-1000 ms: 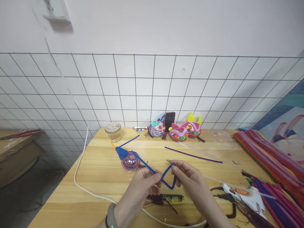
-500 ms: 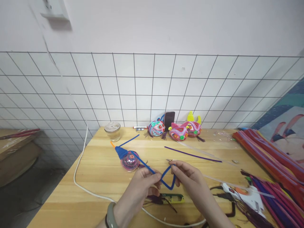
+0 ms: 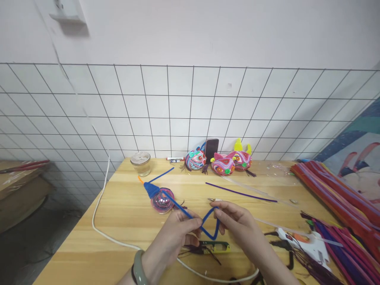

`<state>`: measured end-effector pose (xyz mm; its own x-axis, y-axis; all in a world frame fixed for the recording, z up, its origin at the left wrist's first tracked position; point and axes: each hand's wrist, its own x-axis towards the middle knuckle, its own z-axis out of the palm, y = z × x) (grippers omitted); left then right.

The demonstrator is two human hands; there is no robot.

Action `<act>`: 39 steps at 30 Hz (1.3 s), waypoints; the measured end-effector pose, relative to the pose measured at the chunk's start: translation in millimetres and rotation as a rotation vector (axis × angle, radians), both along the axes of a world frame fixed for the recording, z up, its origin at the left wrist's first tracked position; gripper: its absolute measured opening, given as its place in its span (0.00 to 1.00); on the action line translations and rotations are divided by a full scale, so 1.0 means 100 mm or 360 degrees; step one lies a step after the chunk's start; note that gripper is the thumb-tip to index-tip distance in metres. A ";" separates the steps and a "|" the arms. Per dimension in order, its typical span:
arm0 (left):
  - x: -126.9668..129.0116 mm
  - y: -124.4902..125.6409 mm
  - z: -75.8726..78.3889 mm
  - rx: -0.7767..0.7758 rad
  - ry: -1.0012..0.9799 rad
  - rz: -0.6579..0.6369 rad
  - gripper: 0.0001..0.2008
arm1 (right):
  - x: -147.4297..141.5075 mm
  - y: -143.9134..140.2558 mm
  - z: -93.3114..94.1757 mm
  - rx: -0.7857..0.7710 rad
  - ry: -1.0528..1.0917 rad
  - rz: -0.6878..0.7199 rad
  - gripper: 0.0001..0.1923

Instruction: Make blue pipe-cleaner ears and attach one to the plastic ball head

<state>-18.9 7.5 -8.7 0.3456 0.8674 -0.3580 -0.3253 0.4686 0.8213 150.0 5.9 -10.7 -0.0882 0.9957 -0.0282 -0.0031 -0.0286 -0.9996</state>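
Observation:
A blue pipe cleaner [image 3: 181, 208] is pinched in both hands. My left hand [image 3: 182, 229] grips it between thumb and fingers near the middle. My right hand [image 3: 233, 219] pinches its bent end, where it makes an angular loop between the hands. The straight part runs up and left to a blue wrapped cone [image 3: 151, 190] with an orange tip. That cone lies beside a round pink and purple ornament [image 3: 162, 200] with a shiny centre. A small pointed metal tip [image 3: 211, 199] shows just behind my right fingers; its body is mostly hidden.
Several decorated fish-like ornaments [image 3: 223, 164] and a phone [image 3: 211, 150] stand along the wall. A glass jar [image 3: 141, 163] is at back left. A purple pipe cleaner [image 3: 240, 192] lies mid-table. Thread snips [image 3: 215, 247], a white cable [image 3: 102, 233], a glue gun [image 3: 313, 245] and pipe-cleaner bundles [image 3: 335, 206] surround the hands.
Both hands keep their pinch on the blue pipe cleaner. Its bent corner sits very slightly lower; otherwise things stay in place.

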 end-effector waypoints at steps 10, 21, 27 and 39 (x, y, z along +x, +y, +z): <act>-0.04 0.01 -0.03 -0.0006 -0.0068 -0.0109 0.06 | 0.11 0.03 0.00 -0.0138 0.0286 0.0090 0.12; -0.06 0.02 -0.02 -0.0013 -0.0020 -0.0173 0.06 | 0.13 0.03 -0.03 -0.0191 0.0208 -0.0004 0.11; -0.06 0.03 0.00 -0.0003 -0.0021 -0.0220 0.07 | 0.12 0.02 0.00 -0.0218 0.0344 0.0021 0.08; -0.09 0.04 0.02 -0.0054 0.0021 -0.0296 0.10 | 0.13 0.02 0.05 -0.0121 0.0232 0.0097 0.06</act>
<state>-27.6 11.1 -6.8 0.4943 0.7762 -0.3913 -0.2198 0.5471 0.8077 163.3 7.4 -5.5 -0.1568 0.9839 -0.0859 -0.1437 -0.1088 -0.9836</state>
